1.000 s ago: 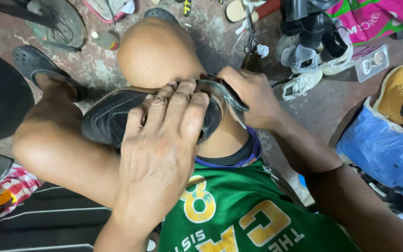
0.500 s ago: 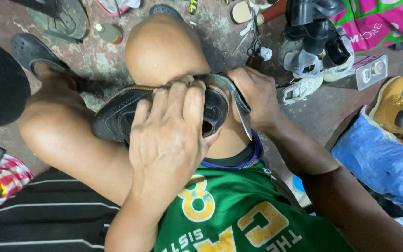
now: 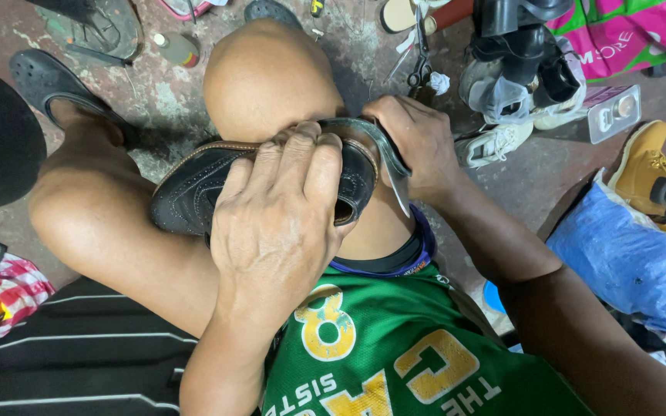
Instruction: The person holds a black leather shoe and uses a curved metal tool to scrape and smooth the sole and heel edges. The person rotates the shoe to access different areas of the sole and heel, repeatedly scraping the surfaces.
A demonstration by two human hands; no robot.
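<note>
A black leather brogue shoe (image 3: 194, 189) lies on its side across my bent knee (image 3: 267, 77). My left hand (image 3: 279, 223) presses flat over the shoe's upper and clamps it against the leg. Its sole (image 3: 375, 142) is peeled away at the heel end as a grey curved strip. My right hand (image 3: 418, 142) grips that loose sole strip at the heel. A pale blade-like tip (image 3: 401, 202) sticks out below the right hand; what it belongs to is unclear.
The floor is stained concrete. Sandals (image 3: 90, 27) and a small bottle (image 3: 177, 48) lie at upper left. Scissors (image 3: 419, 69), white sneakers (image 3: 495, 139) and black shoes (image 3: 529, 54) are piled at upper right. A tan boot (image 3: 653, 173) and blue bag (image 3: 626, 262) sit right.
The view shifted slightly. My left hand slid a little toward the shoe's heel, and my right hand pulled the sole strip further off the heel.
</note>
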